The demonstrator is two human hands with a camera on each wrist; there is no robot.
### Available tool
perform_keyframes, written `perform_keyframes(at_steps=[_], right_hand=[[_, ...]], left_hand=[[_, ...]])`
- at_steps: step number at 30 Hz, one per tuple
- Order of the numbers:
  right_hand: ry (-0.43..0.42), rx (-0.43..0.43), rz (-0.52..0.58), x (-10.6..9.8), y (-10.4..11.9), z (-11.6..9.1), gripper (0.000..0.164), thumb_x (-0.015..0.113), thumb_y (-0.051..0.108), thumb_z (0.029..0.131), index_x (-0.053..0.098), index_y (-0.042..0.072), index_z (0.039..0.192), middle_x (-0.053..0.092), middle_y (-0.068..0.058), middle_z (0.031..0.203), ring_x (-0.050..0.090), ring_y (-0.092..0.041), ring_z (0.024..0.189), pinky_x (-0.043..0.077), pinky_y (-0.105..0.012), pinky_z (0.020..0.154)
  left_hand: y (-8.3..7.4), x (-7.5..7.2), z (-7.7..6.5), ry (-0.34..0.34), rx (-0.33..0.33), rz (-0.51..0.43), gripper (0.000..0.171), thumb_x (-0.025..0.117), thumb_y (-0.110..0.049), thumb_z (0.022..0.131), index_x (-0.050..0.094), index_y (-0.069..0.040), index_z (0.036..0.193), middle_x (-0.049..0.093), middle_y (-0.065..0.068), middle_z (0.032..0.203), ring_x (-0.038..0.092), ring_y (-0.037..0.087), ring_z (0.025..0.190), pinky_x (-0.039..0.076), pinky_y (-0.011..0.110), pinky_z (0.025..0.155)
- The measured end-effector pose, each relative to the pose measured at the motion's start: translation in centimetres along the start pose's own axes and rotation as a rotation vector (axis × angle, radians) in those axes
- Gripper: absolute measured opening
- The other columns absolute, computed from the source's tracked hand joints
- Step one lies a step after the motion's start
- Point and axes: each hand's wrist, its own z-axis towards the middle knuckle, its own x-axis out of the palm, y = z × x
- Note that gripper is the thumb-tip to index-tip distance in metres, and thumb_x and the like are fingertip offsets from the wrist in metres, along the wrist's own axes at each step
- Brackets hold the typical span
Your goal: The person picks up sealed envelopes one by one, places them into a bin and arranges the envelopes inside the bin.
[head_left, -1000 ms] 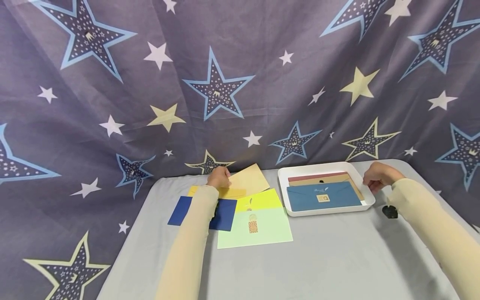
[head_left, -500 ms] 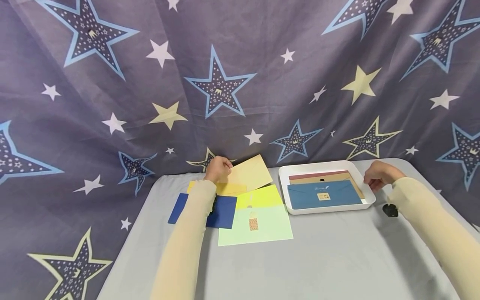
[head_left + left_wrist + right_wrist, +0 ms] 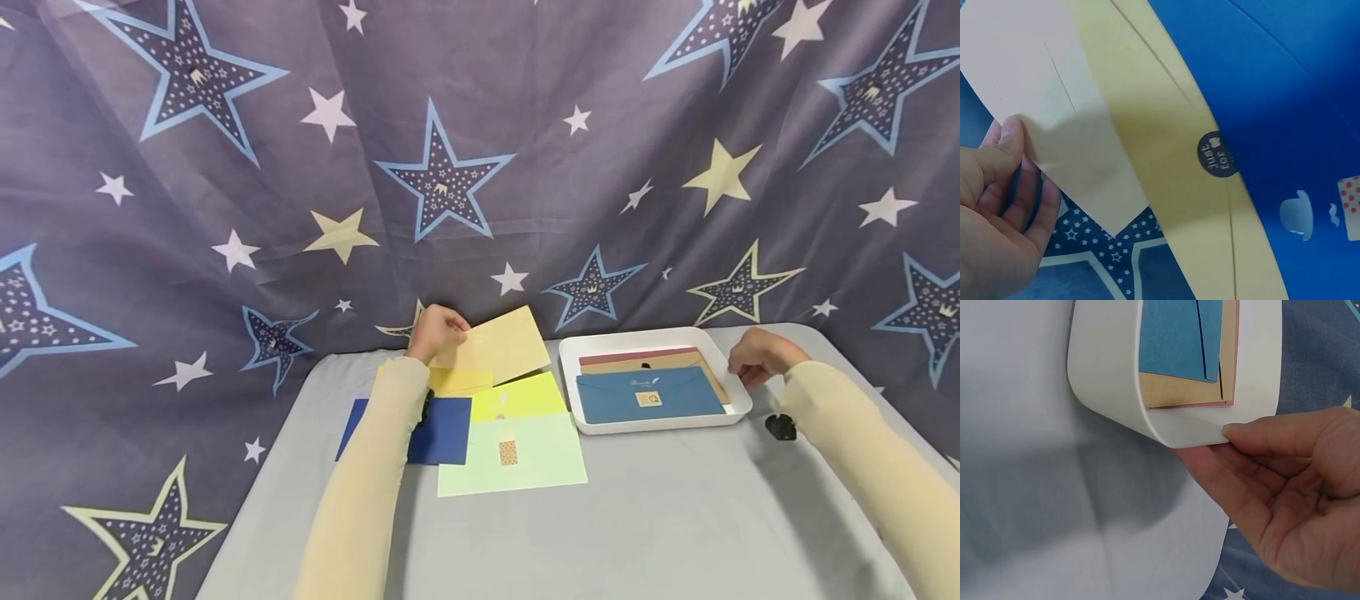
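My left hand (image 3: 438, 332) pinches the edge of a pale cream envelope (image 3: 506, 343) between thumb and fingers, its far end tilted up against the curtain. In the left wrist view the thumb lies on this envelope (image 3: 1079, 100), beside a yellow envelope (image 3: 1160, 144) with a round dark sticker and a blue envelope (image 3: 1285, 94). My right hand (image 3: 765, 354) grips the right rim of a white tray (image 3: 738, 408), thumb over the edge and fingers beneath. Inside the tray a teal-blue envelope (image 3: 615, 396) overlaps a tan one (image 3: 1185, 390) and a dark red one.
Below the left hand, a bright yellow-green envelope (image 3: 540, 400) and a mint green envelope (image 3: 540, 458) overlap on the grey table cover (image 3: 600, 533). A star-patterned curtain (image 3: 525, 208) hangs along the back edge. A small black object (image 3: 782, 427) shows by the right wrist.
The left hand has lifted the cream envelope and drawn it slightly up and right from the other envelopes. The right hand stays on the tray rim.
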Motion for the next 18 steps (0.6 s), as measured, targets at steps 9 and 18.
perform_keyframes(at_steps=[9, 18], right_hand=[[0.012, -0.011, -0.011, -0.2, 0.3, 0.0, 0.013, 0.056, -0.005, 0.087, 0.056, -0.015, 0.094, 0.062, -0.011, 0.072, 0.064, -0.015, 0.061, 0.061, -0.029, 0.067], [0.027, -0.019, 0.002, -0.2, 0.0, -0.1, 0.012, 0.056, -0.005, 0.086, 0.056, -0.014, 0.093, 0.061, -0.010, 0.071, 0.064, -0.015, 0.062, 0.061, -0.030, 0.067]], left_hand=[[-0.9, -1.2, 0.3, 0.008, -0.002, 0.049, 0.008, 0.084, -0.007, 0.082, 0.082, -0.007, 0.089, 0.078, 0.011, 0.089, 0.070, 0.023, 0.085, 0.048, 0.029, 0.075], [-1.8, -2.0, 0.5, 0.027, 0.032, 0.105, 0.010, 0.086, -0.011, 0.081, 0.083, -0.011, 0.090, 0.080, 0.006, 0.094, 0.071, 0.022, 0.091, 0.052, 0.037, 0.083]])
